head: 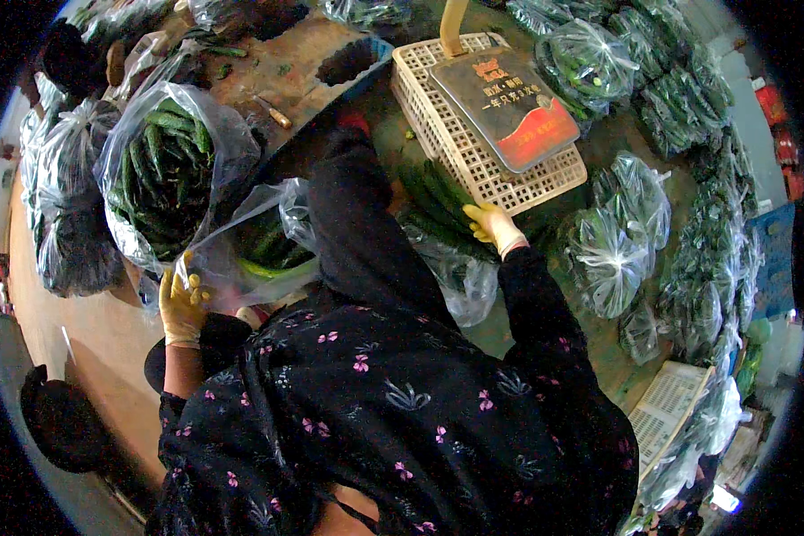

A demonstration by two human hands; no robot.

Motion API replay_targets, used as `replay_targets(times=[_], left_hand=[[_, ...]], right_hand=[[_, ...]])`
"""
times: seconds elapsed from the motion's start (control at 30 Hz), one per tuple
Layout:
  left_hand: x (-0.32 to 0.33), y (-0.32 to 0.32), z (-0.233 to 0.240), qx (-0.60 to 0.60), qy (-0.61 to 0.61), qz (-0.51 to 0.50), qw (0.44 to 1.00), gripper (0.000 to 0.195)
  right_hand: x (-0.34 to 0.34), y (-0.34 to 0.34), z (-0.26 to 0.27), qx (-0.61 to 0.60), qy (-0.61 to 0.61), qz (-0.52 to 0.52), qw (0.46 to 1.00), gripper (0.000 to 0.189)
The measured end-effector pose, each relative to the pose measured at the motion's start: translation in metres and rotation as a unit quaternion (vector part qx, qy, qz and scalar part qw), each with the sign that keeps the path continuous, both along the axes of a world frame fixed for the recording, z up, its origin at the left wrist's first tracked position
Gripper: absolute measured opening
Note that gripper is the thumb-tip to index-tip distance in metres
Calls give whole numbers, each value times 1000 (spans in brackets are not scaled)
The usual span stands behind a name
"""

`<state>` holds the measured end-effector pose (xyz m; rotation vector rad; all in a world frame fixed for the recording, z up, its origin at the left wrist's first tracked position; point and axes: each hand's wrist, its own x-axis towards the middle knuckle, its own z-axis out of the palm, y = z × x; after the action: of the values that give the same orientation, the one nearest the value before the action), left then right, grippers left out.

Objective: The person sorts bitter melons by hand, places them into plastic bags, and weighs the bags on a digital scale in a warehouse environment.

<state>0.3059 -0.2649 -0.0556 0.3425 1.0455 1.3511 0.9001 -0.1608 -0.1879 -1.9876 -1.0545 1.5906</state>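
My left hand (182,305), in a thin yellowish glove, pinches the edge of a clear plastic bag (218,268). The film stretches from these fingers to the right, around dark green cucumbers (271,244) beside my black-clad leg (375,221). Just above this hand stands a large open plastic bag (234,144) full of cucumbers (167,161). My right hand (494,226), gloved too, has its fingers curled against the ends of a bunch of long cucumbers (439,201). Under that bunch lies more clear plastic (472,288). The undersides of the right fingers are hidden.
A scale with a printed platform (502,107) lies on an upturned cream plastic crate (522,191), close to my right hand. Tied bags of cucumbers (610,261) crowd the right side. More bagged bundles (77,201) stand at left. A wooden-handled knife (275,115) lies farther off.
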Motion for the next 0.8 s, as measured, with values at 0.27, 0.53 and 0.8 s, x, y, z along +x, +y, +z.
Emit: replay_targets(times=[0.27,0.53,0.8], left_hand=[[-11,-17,9,7,-24,-106,994,42],[-18,15,-39,80,-5,-199,977,50],[3,21,14,31,-46,-51,997,52]], right_hand=[[-17,-3,77,152,-365,177,901,50],[-257,68,247,392,57,297,869,35],[-495,108,157,196,143,538,808,33]])
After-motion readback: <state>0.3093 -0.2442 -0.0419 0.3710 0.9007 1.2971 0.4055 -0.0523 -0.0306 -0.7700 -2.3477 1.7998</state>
